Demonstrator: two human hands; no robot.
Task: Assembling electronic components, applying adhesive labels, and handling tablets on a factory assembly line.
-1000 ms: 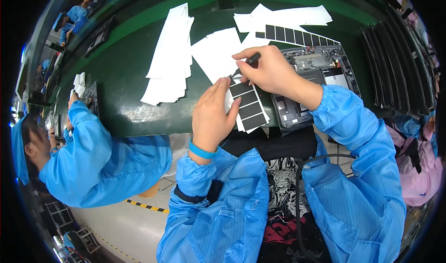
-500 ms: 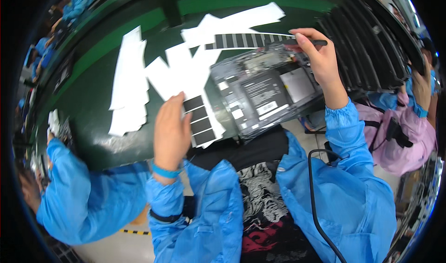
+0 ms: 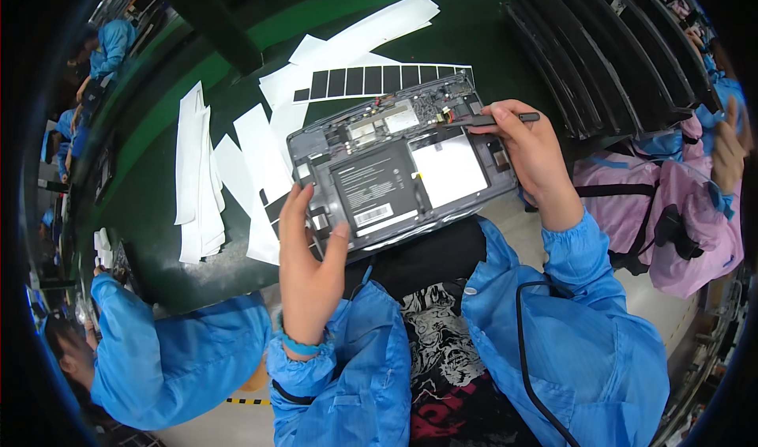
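Observation:
An opened laptop base (image 3: 320,170) lies tilted in front of me, its inside facing up. It shows a black battery (image 3: 377,190), a bright silvery-white panel (image 3: 450,174) and a circuit board along the far side. My left hand (image 3: 308,261) is closed on its near left corner, thumb on top. At the right edge, my right hand (image 3: 533,159) grips the base and pinches a slim black tool (image 3: 509,119) between thumb and fingers. The tool's thin end lies over the board near small coloured wires. Some right fingers are hidden under the base.
Beyond the base lies a white strip of black rectangular stickers (image 3: 359,82). White paper strips (image 3: 197,178) spread over the green table (image 3: 158,131). Several dark panels (image 3: 584,60) stand in a row at the right. A co-worker's blue sleeve (image 3: 181,360) is close on the left.
My left hand has moved from the sticker strip onto the laptop base's left corner. The base has shifted left and lies flatter to view. My right hand still holds the black tool.

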